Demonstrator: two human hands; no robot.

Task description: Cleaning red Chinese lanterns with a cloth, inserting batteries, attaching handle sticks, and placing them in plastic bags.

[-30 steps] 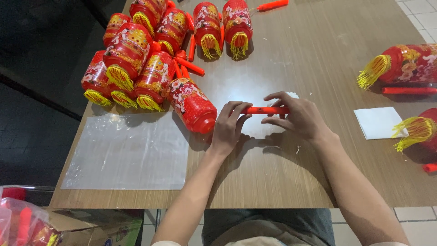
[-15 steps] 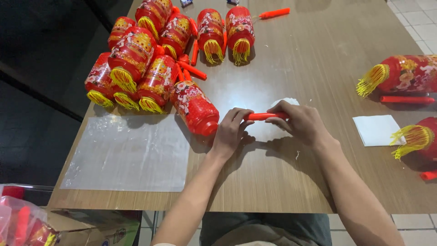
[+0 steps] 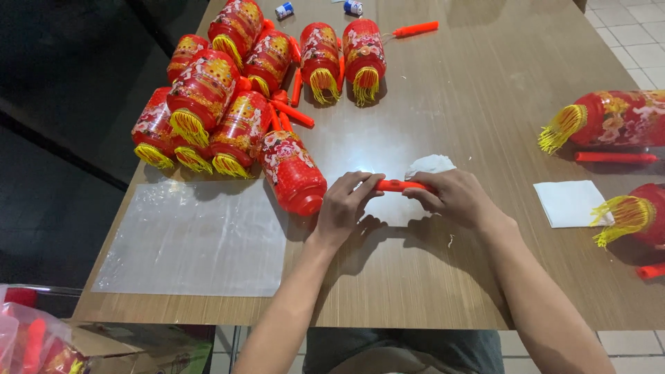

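Fingers of left hand [image 3: 344,208] and right hand [image 3: 454,197] pinch opposite ends of an orange handle [image 3: 400,185] — finished lanterns [image 3: 228,104] piled beyond the fingertips, this one unfinished.

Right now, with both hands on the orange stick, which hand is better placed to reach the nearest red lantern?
Left. The left hand lies right beside the red lantern; the right hand grips the orange stick farther away.

Looks like a small home workshop w/ tiled floor [image 3: 623,21]: wooden table [image 3: 485,90] piled w/ red paper lanterns [image 3: 228,104], orange handle sticks [image 3: 291,111].
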